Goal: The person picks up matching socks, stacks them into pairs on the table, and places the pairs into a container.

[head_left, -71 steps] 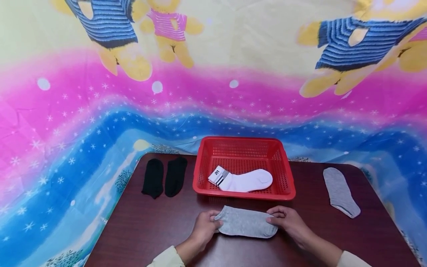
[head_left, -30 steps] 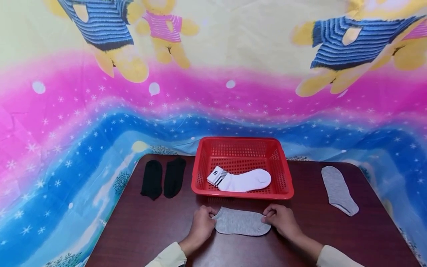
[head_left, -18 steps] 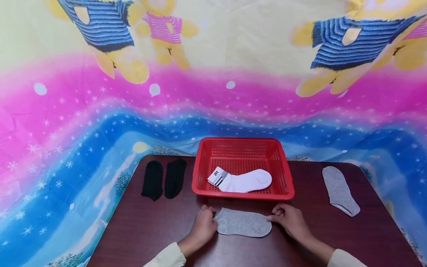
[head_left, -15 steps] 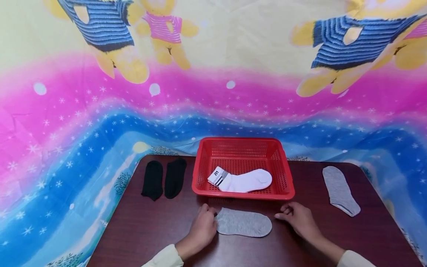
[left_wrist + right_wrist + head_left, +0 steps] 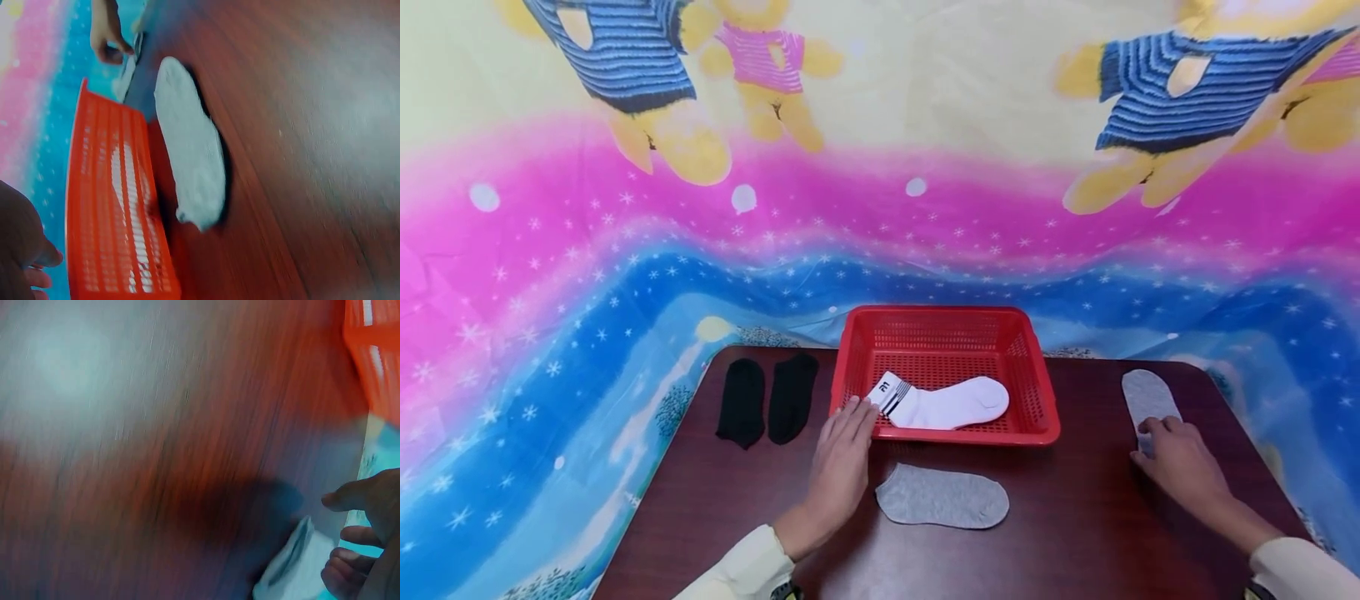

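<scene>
My left hand (image 5: pixel 838 462), fingers extended, reaches over the front left corner of the red plastic basket (image 5: pixel 977 437). Inside that basket lies a white sock (image 5: pixel 958 404) with black stripes at its cuff. A grey ankle sock (image 5: pixel 943 497) lies flat on the table in front of the basket, touched by neither hand. At the right, my right hand (image 5: pixel 1183 458) is over a second grey sock (image 5: pixel 1145 396) and covers its cuff end. The right wrist view shows the thumb apart from the bent fingers of the right hand (image 5: pixel 369 531), beside the sock's opening (image 5: pixel 297 562).
Two black socks (image 5: pixel 792 400) lie side by side left of the basket. The dark wooden table (image 5: pixel 1060 533) has rounded far corners. A patterned cloth (image 5: pixel 880 208) with bears and snowflakes hangs close behind the table.
Both hands have let go of the middle grey sock, which stays flat. My right hand has moved right to the other grey sock; my left has moved up to the basket's corner.
</scene>
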A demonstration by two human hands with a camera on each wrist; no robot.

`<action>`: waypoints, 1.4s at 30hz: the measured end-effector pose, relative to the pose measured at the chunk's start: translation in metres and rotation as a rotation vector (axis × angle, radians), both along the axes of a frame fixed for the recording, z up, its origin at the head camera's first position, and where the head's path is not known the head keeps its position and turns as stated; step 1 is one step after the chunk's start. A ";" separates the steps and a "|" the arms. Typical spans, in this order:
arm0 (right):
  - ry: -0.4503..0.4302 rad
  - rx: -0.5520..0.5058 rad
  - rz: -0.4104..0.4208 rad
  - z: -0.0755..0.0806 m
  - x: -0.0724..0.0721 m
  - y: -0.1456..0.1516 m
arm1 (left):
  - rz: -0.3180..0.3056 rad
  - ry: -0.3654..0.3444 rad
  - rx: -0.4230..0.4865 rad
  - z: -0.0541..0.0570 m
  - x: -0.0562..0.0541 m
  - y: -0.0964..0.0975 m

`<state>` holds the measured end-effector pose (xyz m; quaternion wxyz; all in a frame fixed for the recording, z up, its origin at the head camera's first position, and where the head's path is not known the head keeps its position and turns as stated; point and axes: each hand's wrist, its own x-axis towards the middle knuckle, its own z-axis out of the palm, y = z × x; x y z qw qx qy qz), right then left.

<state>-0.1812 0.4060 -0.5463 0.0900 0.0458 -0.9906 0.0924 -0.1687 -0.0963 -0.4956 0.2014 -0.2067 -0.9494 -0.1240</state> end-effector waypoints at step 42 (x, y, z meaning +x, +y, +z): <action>-0.083 0.054 0.104 -0.001 0.028 -0.006 | -0.005 -0.084 -0.069 -0.017 -0.014 -0.023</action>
